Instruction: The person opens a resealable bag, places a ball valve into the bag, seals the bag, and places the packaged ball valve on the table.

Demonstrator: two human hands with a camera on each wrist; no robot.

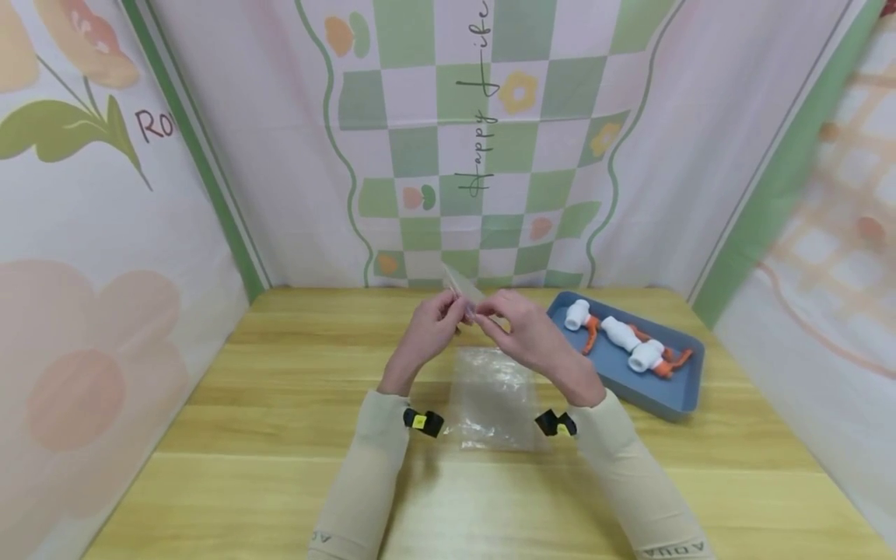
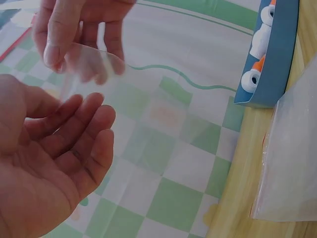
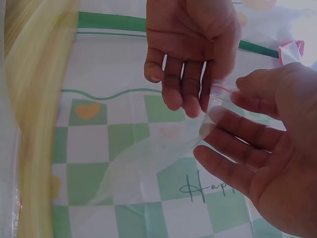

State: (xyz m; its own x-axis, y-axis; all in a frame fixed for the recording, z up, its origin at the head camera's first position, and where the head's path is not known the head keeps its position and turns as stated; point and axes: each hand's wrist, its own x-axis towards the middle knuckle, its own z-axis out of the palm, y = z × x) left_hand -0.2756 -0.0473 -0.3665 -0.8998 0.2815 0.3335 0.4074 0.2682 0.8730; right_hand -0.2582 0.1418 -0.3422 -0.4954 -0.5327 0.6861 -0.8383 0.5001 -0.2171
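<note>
Raised above the table, a clear plastic zip bag [image 1: 458, 282] with a red line along its mouth [image 3: 224, 89] is pinched by both hands at its opening. My left hand [image 1: 428, 325] holds one side between thumb and index finger, the other fingers loosely curved. Opposite it, my right hand [image 1: 521, 327] grips the bag's edge with thumb and fingertips. In the right wrist view, the see-through body of the bag [image 3: 143, 158] hangs away from the fingers. Flat on the wooden table below the hands lies another clear plastic bag [image 1: 493, 400].
To the right stands a blue-grey tray [image 1: 647, 400] holding several white pipe valves [image 1: 620, 333] with orange handles. The wooden table [image 1: 280, 435] meets a printed green checkered cloth [image 1: 462, 155] at the back, and cloth walls stand on both sides.
</note>
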